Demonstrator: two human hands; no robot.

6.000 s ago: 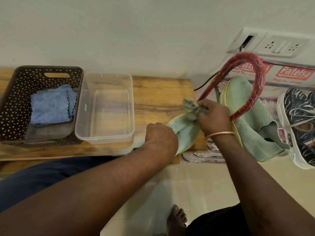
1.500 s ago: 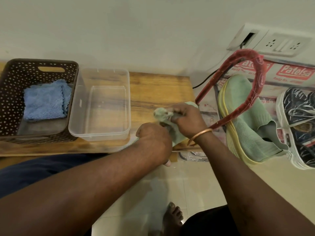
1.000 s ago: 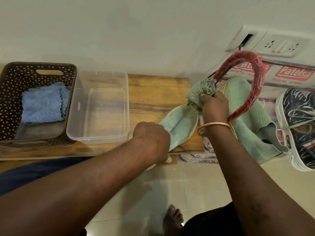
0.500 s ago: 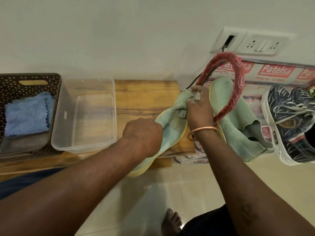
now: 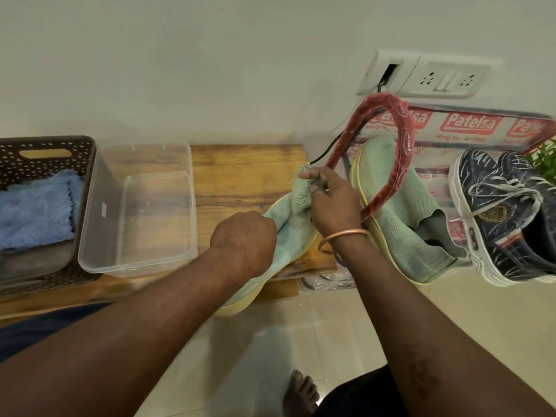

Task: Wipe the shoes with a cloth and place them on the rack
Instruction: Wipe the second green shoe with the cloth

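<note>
The left hand (image 5: 243,236) stays clamped on the green shoe (image 5: 290,239). The right hand (image 5: 331,203), fingers pinching the cloth (image 5: 301,195), has brought it back onto the far toe since 1 s ago.

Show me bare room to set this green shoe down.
Bare wood on the bench between the clear tub and the held green shoe, toward the wall. Floor tiles before the rack too. Crowded: the rack, with the other green shoe and dark sneakers.

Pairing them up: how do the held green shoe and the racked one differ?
The left hand grips the held green shoe; the racked green shoe lies untouched. The right hand holds a cloth on the held shoe; a red loop crosses the racked one. Both green, yellow-soled.
</note>
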